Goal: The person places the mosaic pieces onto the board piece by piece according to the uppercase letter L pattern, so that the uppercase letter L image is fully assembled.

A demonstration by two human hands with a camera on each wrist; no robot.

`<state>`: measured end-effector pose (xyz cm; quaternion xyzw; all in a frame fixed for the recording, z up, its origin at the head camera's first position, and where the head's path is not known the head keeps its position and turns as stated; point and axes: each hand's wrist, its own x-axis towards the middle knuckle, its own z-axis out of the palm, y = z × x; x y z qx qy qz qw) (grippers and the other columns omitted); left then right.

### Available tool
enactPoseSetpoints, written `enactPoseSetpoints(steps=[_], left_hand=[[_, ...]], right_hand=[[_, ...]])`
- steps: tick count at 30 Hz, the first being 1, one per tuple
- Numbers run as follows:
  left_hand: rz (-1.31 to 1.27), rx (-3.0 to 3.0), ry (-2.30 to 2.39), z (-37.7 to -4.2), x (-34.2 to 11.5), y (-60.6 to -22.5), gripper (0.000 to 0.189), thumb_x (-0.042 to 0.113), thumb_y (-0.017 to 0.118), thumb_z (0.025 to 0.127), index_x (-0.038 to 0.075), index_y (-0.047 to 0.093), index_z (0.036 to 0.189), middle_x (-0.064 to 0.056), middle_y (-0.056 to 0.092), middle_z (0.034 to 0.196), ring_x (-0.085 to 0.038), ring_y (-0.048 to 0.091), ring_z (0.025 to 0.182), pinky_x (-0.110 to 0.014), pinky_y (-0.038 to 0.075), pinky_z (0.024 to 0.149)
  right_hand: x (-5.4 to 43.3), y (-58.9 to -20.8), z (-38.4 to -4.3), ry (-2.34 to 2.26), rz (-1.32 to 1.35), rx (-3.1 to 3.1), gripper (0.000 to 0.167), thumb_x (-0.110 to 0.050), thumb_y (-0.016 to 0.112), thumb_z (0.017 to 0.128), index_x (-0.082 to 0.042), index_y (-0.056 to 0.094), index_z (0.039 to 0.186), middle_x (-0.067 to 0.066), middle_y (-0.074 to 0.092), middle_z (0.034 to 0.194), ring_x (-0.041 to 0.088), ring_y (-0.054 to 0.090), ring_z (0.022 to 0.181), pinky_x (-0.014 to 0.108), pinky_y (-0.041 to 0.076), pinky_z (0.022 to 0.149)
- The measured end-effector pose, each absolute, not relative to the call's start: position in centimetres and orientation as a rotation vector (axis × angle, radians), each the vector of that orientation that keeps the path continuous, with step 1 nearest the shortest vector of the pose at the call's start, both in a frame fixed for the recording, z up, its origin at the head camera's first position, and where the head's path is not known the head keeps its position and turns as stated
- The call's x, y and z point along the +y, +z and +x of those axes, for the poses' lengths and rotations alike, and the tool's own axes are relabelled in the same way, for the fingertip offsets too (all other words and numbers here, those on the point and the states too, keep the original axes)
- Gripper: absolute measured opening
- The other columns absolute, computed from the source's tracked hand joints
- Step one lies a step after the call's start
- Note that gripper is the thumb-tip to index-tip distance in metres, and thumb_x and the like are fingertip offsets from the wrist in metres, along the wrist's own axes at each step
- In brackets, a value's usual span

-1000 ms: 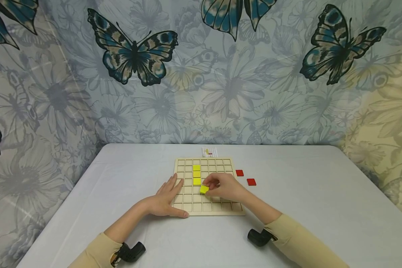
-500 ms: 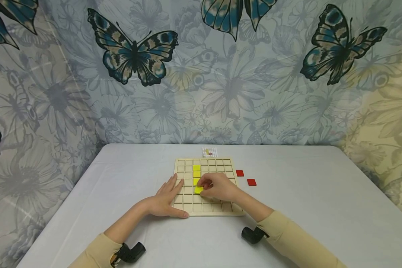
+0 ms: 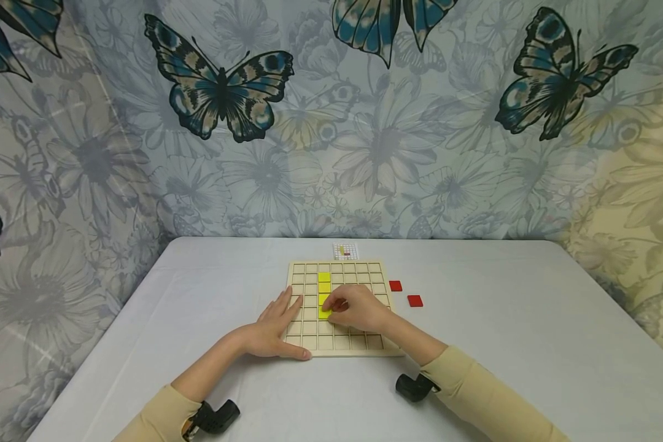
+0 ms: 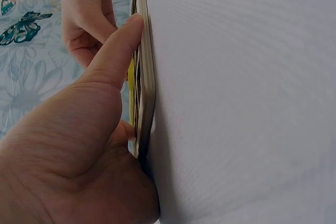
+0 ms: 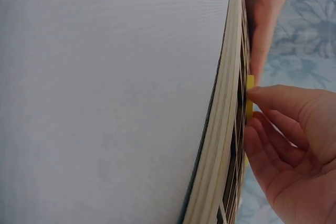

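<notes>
A pale wooden grid board (image 3: 361,344) lies on the table. My left hand (image 3: 269,330) rests over its left edge with fingers spread, thumb along the front rim. From the right, my right hand (image 3: 359,308) reaches over the board and pinches a yellow square tile (image 3: 323,315) between thumb and fingers. That tile sits in line below a column of yellow tiles (image 3: 324,286), the lowest of which is partly covered by the fingers. In the right wrist view the pinched yellow tile (image 5: 250,81) stands slightly proud of the grid, thumb tip against it.
Two red square tiles (image 3: 415,301) lie on the white cloth just right of the board. Behind the board's far edge is a small printed card (image 3: 345,251) with a grid pattern. A butterfly-patterned curtain (image 3: 331,184) hangs behind the table.
My right hand has moved left with the yellow tile, bringing it from one column to the right into line with the other yellow tiles. My left hand stays put.
</notes>
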<state>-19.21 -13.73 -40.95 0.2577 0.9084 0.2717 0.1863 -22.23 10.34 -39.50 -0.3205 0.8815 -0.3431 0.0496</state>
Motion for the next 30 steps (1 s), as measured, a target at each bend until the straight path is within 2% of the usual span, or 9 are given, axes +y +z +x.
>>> enactPoseSetpoints(steps=[10,20,30], left_hand=[[0.722,2.561,0.767,-19.2,-13.7,-41.0,0.114,0.056,0.073,0.08,0.003,0.007,0.156,-0.02,-0.015,0.16,-0.034,-0.011,0.147,-0.051,-0.001,0.117],[0.731,2.562,0.763,-19.2,-13.7,-40.9,0.113,0.056,0.073,0.081,0.003,0.007,0.156,-0.02,-0.015,0.16,-0.034,-0.012,0.147,-0.052,-0.001,0.117],[0.717,2.562,0.77,-19.2,-13.6,-41.0,0.114,0.056,0.073,0.08,0.003,0.007,0.156,-0.02,-0.014,0.16,-0.034,-0.011,0.147,-0.052,0.0,0.117]], right_hand=[[10.3,-39.4,-22.1,-1.051,-0.982,2.692,0.011,-0.002,0.075,0.083,-0.008,0.074,0.092,-0.001,0.068,0.09,0.014,0.061,0.082,0.024,0.052,0.074],[10.7,-39.4,-22.2,-1.1,-0.967,2.68,0.011,-0.006,0.075,0.084,-0.009,0.074,0.094,-0.003,0.068,0.092,0.013,0.062,0.084,0.026,0.054,0.078],[12.7,-38.5,-22.8,-1.268,-0.624,2.717,0.009,-0.019,0.07,0.09,-0.018,0.076,0.097,-0.01,0.069,0.093,0.011,0.064,0.09,0.032,0.052,0.079]])
